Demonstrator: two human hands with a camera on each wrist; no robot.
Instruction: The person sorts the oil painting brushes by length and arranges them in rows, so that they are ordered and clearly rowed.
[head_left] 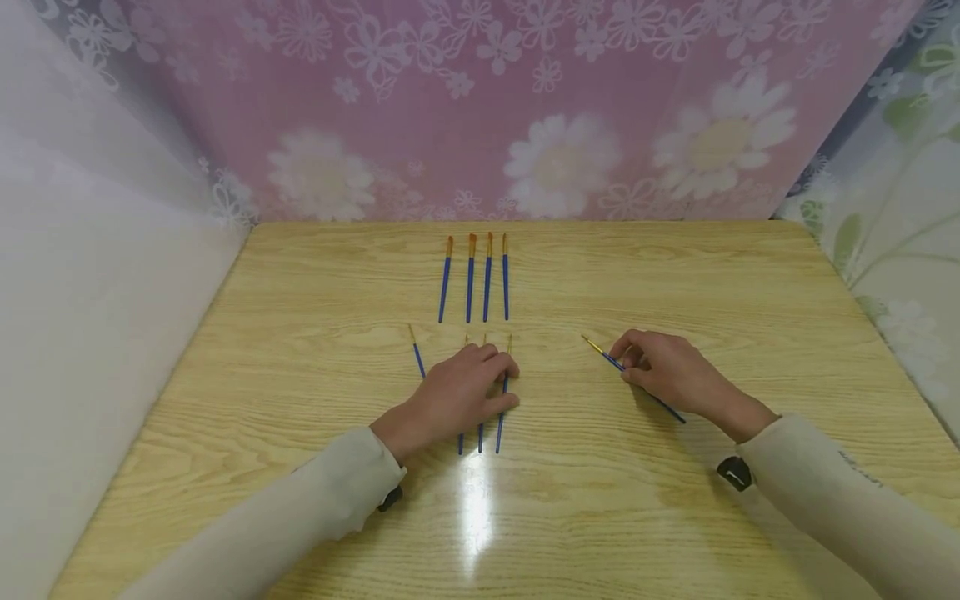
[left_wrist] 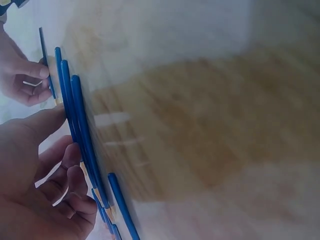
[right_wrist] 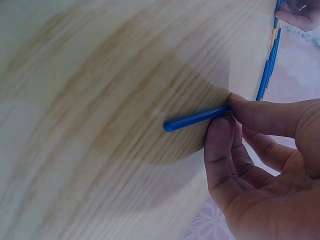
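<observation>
My right hand (head_left: 671,367) pinches a thin paintbrush (right_wrist: 195,119) with a blue handle between thumb and fingers, its bristle tip pointing up and left in the head view. Over a row of similar brushes lies my left hand (head_left: 465,387), fingers loosely bent and spread from the thumb. Its fingertips reach across the row's rightmost brush (head_left: 499,429); the thumb looks close to the handles (left_wrist: 80,115) in the left wrist view. Whether it presses them I cannot tell. Left of that hand, a tilted brush (head_left: 417,358) is partly hidden by it.
Farther back, several wider paintbrushes (head_left: 469,283) with orange-brown bristles lie side by side. All rest on a wood-grain table (head_left: 300,350). A pink flowered cloth (head_left: 450,125) hangs behind the far edge, and pale surfaces flank both sides.
</observation>
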